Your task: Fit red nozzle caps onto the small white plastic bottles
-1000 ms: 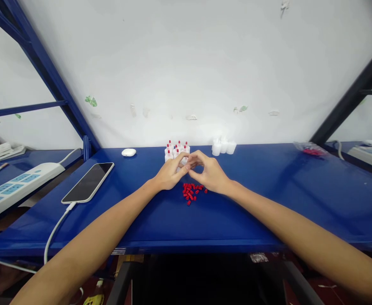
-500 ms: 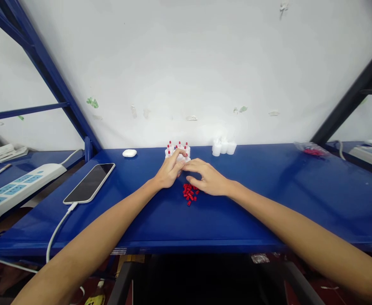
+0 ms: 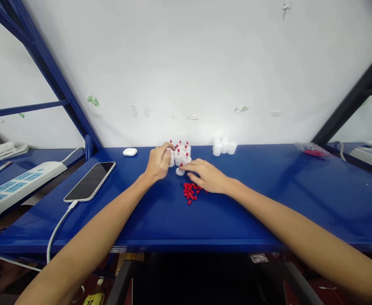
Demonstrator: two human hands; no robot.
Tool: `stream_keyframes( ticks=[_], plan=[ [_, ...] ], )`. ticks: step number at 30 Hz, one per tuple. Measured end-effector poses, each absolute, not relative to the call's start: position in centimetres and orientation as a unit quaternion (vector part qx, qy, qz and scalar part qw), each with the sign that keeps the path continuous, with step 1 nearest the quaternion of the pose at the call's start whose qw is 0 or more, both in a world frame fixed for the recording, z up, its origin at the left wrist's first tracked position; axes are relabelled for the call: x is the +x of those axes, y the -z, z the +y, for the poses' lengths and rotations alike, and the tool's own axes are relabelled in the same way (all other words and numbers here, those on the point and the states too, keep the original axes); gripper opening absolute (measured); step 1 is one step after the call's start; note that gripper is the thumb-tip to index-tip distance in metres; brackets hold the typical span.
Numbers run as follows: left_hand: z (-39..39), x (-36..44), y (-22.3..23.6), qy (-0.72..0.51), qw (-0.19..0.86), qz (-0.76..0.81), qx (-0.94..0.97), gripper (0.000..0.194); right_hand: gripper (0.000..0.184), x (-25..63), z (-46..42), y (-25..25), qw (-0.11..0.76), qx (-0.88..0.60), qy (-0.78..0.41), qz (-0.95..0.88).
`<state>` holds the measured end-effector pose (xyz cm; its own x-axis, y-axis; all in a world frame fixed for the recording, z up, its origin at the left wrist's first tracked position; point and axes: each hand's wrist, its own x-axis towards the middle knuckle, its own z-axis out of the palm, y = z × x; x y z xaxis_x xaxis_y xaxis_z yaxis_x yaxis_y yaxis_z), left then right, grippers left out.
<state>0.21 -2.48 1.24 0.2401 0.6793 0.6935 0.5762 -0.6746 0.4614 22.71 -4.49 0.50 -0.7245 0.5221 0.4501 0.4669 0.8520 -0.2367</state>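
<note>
No text is legible, even on the yellow bottle label.

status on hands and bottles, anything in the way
Left hand by left edge of red-capped bottles. Right hand at red-tipped white piece in front. Loose red caps beside right hand, possibly in the way.

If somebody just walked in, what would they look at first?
Probably the bright little pile of loose red caps on the blue table, just in front of the right hand. Next might come the white bottles with red tips, bunched beyond the pile, with the left hand beside them. The big dark phone lies off to the left, plugged into a white cable.
</note>
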Motion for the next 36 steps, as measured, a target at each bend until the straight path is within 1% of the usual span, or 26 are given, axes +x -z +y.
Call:
stream_keyframes(
  ticks=[4,9,13,16,22,23,24,27,28,29,31,36],
  plan=[
    [-2.5,0.4,-0.9,-0.469,0.113,0.376,0.791,0.032,0.032,23.2,-4.4,-0.8,0.232,-0.277,-0.078,-0.929],
    [-2.7,0.7,-0.9,-0.459,0.126,0.383,0.792,0.028,0.025,23.7,-4.8,-1.7,0.167,-0.245,-0.106,-0.949],
    [-2.8,0.8,-1.0,-0.444,0.137,0.382,0.799,0.013,0.021,23.8,-5.1,-2.2,0.156,-0.248,-0.113,-0.949],
    [-2.9,1.0,-1.1,-0.420,0.131,0.371,0.818,0.017,0.017,24.0,-5.2,-2.4,0.166,-0.248,-0.118,-0.947],
    [-3.1,1.6,-1.1,-0.406,0.121,0.341,0.839,0.022,0.010,23.9,-5.2,-2.3,0.154,-0.238,-0.123,-0.951],
    [-3.2,1.7,-1.0,-0.407,0.127,0.336,0.840,0.023,0.009,23.7,-5.2,-2.1,0.174,-0.237,-0.132,-0.947],
    [-3.2,1.8,-0.9,-0.409,0.134,0.330,0.840,0.026,0.009,23.4,-5.3,-1.9,0.214,-0.240,-0.147,-0.935],
    [-3.6,2.3,-0.7,-0.425,0.179,0.316,0.829,0.037,0.009,22.2,-5.5,-1.5,0.416,-0.280,-0.209,-0.840],
    [-3.7,2.5,-0.6,-0.431,0.197,0.313,0.823,0.041,0.010,21.8,-5.6,-1.4,0.477,-0.297,-0.229,-0.795],
    [-3.9,2.7,-0.5,-0.436,0.212,0.311,0.817,0.043,0.012,21.4,-5.7,-1.3,0.517,-0.308,-0.248,-0.759],
    [-4.2,3.0,-0.4,-0.446,0.226,0.308,0.810,0.045,0.015,20.9,-5.8,-1.2,0.543,-0.314,-0.274,-0.729],
    [-4.5,3.4,-0.4,-0.466,0.221,0.294,0.804,0.044,0.013,20.9,-5.9,-0.9,0.532,-0.305,-0.276,-0.740]
  ],
)
